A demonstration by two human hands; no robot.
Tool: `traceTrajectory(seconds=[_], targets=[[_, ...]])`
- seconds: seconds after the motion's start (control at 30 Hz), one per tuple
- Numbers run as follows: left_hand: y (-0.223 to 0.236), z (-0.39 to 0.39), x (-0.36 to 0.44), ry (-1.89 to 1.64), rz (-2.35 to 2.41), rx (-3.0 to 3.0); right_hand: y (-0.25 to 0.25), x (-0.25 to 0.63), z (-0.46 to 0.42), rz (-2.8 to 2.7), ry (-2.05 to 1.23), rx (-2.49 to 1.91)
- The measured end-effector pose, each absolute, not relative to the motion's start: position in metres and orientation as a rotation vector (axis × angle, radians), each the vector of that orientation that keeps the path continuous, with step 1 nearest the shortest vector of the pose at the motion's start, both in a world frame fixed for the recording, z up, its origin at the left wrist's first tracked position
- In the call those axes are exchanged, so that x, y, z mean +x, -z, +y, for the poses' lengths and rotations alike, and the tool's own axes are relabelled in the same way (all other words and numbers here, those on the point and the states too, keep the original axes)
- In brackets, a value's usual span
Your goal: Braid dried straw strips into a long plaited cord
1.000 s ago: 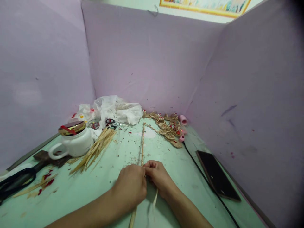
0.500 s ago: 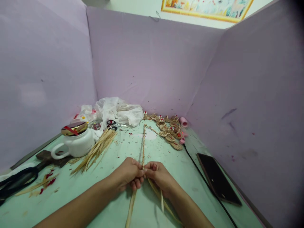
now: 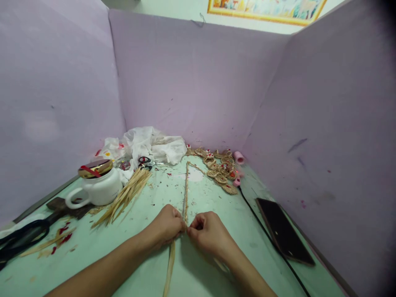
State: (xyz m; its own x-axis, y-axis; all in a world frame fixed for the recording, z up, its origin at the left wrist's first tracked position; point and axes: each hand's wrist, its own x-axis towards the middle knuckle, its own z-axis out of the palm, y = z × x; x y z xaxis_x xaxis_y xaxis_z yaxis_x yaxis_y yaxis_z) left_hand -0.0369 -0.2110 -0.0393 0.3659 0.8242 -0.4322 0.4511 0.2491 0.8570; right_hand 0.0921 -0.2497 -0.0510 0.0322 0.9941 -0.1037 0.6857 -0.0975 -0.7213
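Observation:
Both my hands meet at the near end of a thin braided straw cord (image 3: 186,189) that runs away from me across the pale green table (image 3: 93,255). My left hand (image 3: 165,226) is closed, pinching the cord's end. A flat loose straw strip (image 3: 168,270) trails from it toward me. My right hand (image 3: 208,234) is also closed in a pinch on straw strands at the same spot. The strands under my right wrist are mostly hidden.
A bundle of straw strips (image 3: 125,195) lies left of the cord, beside a white lidded mug (image 3: 96,185). Small scissors (image 3: 146,161) and crumpled white plastic (image 3: 148,144) sit behind. Woven straw ornaments (image 3: 220,169) pile at the back. A dark phone (image 3: 283,235) lies right, black shears (image 3: 21,237) left.
My hands have shifted slightly; the right-hand strands that splayed toward me half a second ago are now tucked under my right wrist. The view dipped a little.

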Motion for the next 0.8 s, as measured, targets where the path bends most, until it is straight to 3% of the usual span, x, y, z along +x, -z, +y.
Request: traceTrajectory(seconds=[0.23, 0.43, 0.6, 0.8], targets=[[0.038, -0.209, -0.04, -0.438, 1.154, 1.281, 0.043, 0.093, -0.257, -1.872, -0.833, -1.606], [0.034, -0.206, -0.042, -0.456, 1.106, 1.296, 0.041, 0.1, -0.244, -1.432, -1.127, -1.587], [0.033, -0.205, -0.043, -0.43, 1.071, 1.312, 0.038, 0.089, -0.244, -1.084, -1.643, -1.365], [0.033, -0.199, -0.052, -0.308, 1.101, 1.584, 0.041, 0.088, -0.244, -1.188, -1.446, -1.546]])
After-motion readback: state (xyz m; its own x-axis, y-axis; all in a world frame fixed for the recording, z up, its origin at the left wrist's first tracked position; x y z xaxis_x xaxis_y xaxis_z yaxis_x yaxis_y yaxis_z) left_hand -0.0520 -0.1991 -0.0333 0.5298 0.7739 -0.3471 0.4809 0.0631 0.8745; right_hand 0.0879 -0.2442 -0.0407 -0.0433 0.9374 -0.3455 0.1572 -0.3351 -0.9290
